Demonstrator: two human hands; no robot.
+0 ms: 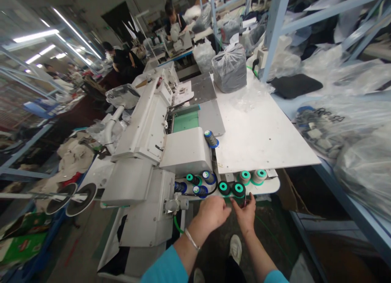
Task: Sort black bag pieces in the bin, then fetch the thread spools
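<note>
Standing beside the white sewing machine [152, 152], I note both hands at the shelf's [271, 184] near edge. Left hand [214, 213]: fingers curled together, tips just under the black spool [224, 187]; what they pinch, I cannot tell. Right hand [247, 211]: pinching a small dark tool, perhaps snips, beneath the green-capped spool [238, 189]. Judgement: steady both wrists against the edge and keep any thread taut.
</note>
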